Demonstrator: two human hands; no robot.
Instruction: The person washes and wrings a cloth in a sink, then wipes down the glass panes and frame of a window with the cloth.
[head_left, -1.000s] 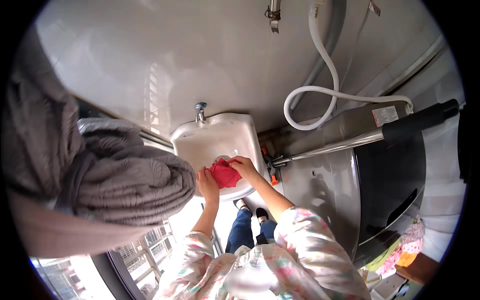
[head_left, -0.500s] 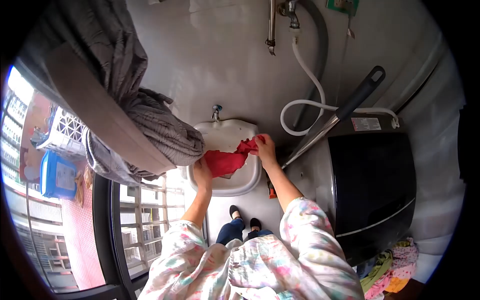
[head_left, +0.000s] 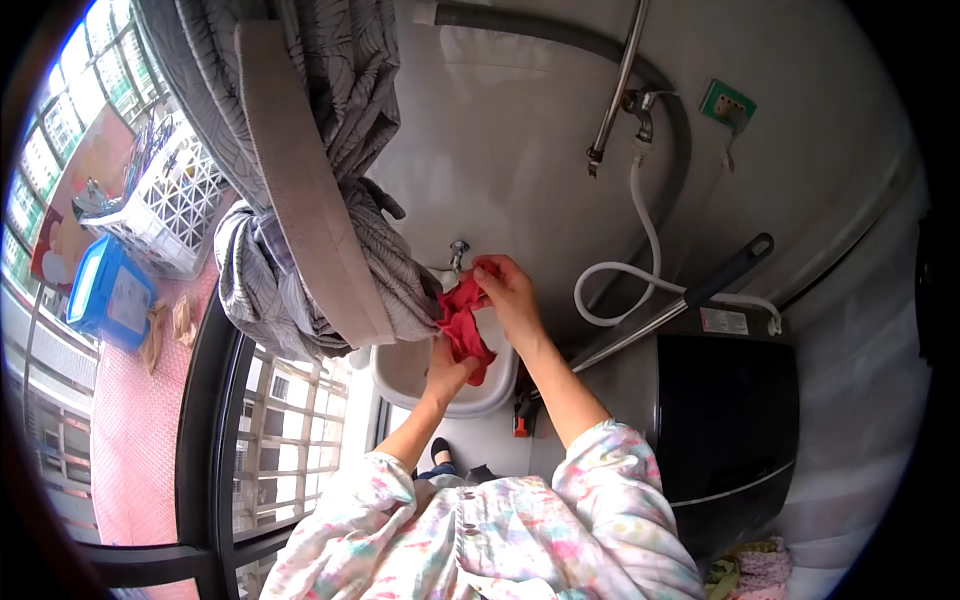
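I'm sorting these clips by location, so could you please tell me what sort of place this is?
Probably a home laundry area: it has a washbasin and a white hose running to what looks like a washing machine.

I am hiding part of my left hand (head_left: 447,374) behind the red cloth (head_left: 464,326), while grey fabric (head_left: 372,240) is covering some of the sink (head_left: 495,396), the bottom edge is cropping the clothes (head_left: 762,571), and the label (head_left: 724,321) is looking illegibly small.
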